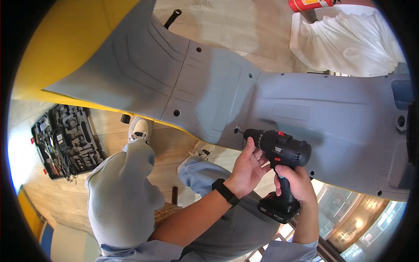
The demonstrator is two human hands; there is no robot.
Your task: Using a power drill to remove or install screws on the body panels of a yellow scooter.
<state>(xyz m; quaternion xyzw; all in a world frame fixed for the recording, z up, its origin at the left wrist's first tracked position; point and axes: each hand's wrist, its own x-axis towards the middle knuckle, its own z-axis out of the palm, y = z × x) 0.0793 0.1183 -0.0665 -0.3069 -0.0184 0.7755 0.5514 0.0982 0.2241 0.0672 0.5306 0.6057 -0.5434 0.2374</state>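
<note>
My right hand [298,182] is wrapped around the handle of a black cordless drill [279,148] with red buttons and a battery at its base. The drill points left, and its bit meets a hole [238,129] near the close edge of a large grey plastic panel [209,91]. How deep the bit reaches is hard to see. At the drill's front end, my left hand [246,170] cups the chuck from below, thumb against it and fingers curled under the body. A black watch band circles my left wrist.
Yellow bodywork [65,48] rises from the panel's left end. An open black tool case [67,142] lies on the wooden floor at left. White cloth [349,43] and a red fire extinguisher [310,4] are at the far right. More holes [176,113] dot the panel.
</note>
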